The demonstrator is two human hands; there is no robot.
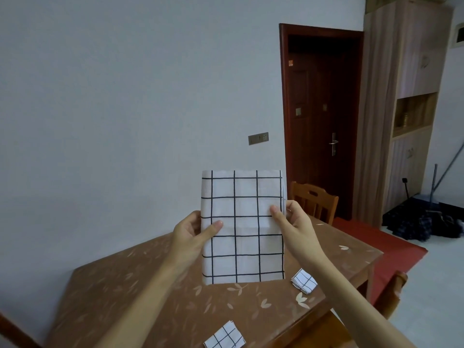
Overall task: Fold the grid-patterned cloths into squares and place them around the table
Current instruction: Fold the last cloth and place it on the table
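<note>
Over by a plain white wall (113,96), you've got a brown table (140,285) with a glossy leaf-print cover, wooden chairs tucked at its sides, one of them (313,200) on the far side. Behind that sits a dark red door (324,116) with a metal handle, a switch plate (258,138) on the wall beside it, a tall wood-grain cabinet (406,96) to the right, and a red mat (376,237) on the pale floor.

You're holding the grid-patterned cloth (243,227) up in the air above the table, folded into a tall rectangle, upright and flat toward you. Your left hand (193,233) pinches its left edge, thumb on the front and fingers behind. Your right hand (291,219) is closed on the right edge the same way, thumb pressed on the front.

Two folded squares already lie on the table: one (304,280) near the right edge, another (224,335) at the near edge, well apart from each other.

No writing I can read anywhere; there's a small orange sticker (290,62) on the door, too blurry to make out.
</note>
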